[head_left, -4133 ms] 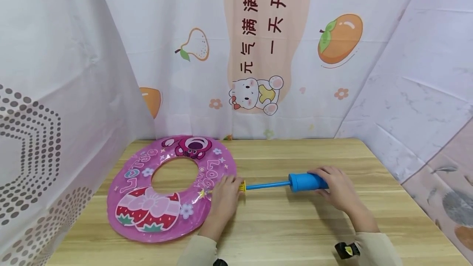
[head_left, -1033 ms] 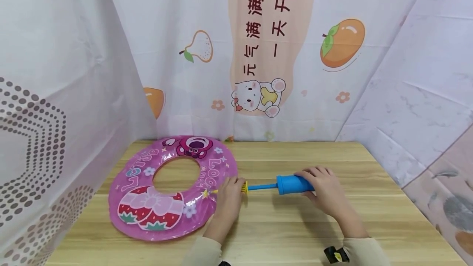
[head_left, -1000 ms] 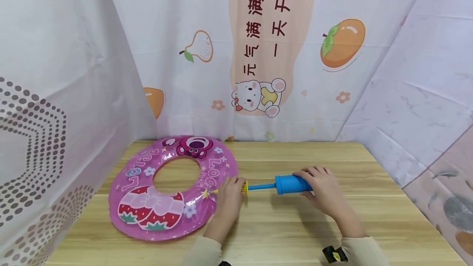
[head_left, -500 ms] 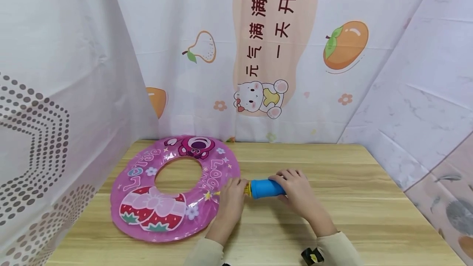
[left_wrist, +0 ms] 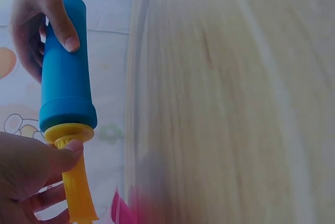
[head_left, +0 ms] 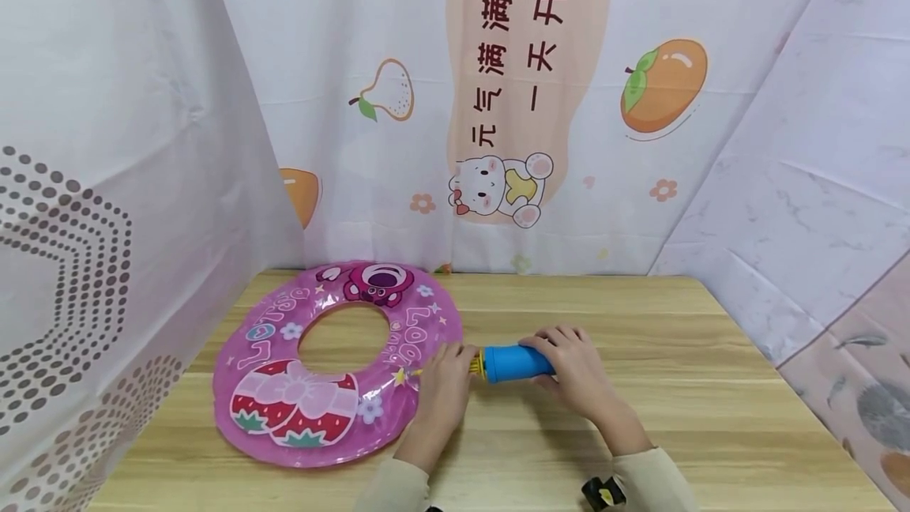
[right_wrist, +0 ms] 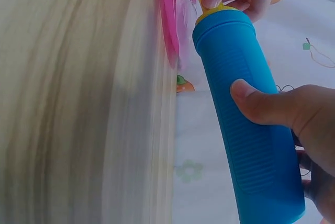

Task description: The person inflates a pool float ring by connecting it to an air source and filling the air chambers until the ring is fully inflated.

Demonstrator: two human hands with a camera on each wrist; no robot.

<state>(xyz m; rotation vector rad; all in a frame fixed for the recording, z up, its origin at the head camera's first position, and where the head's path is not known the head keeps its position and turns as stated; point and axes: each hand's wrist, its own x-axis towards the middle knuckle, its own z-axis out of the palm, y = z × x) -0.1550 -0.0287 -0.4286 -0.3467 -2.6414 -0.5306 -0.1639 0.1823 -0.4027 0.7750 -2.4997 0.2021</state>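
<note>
A pink swim ring (head_left: 245, 409) printed with strawberries and a bear lies on the left of the table. Beside its right edge my left hand (head_left: 444, 389) grips the yellow handle (left_wrist: 78, 187) of a hand pump. The pump's blue barrel (head_left: 513, 363) sits right against the yellow flange, so the blue rod is out of sight. My right hand (head_left: 574, 370) holds the barrel, its thumb along the side in the right wrist view. A thin yellow nozzle (head_left: 416, 372) reaches from under my left hand to the ring; its tip is hidden.
The wooden table (head_left: 682, 385) extends to the right and in front of the hands. A printed white curtain (head_left: 320, 101) hangs at its back edge, with more cloth on both sides. A black wrist strap (head_left: 603, 493) shows at the right sleeve.
My right hand has moved left, sliding the blue barrel over the rod up to the yellow handle. My left hand keeps its grip. Over the last half second almost nothing moves.
</note>
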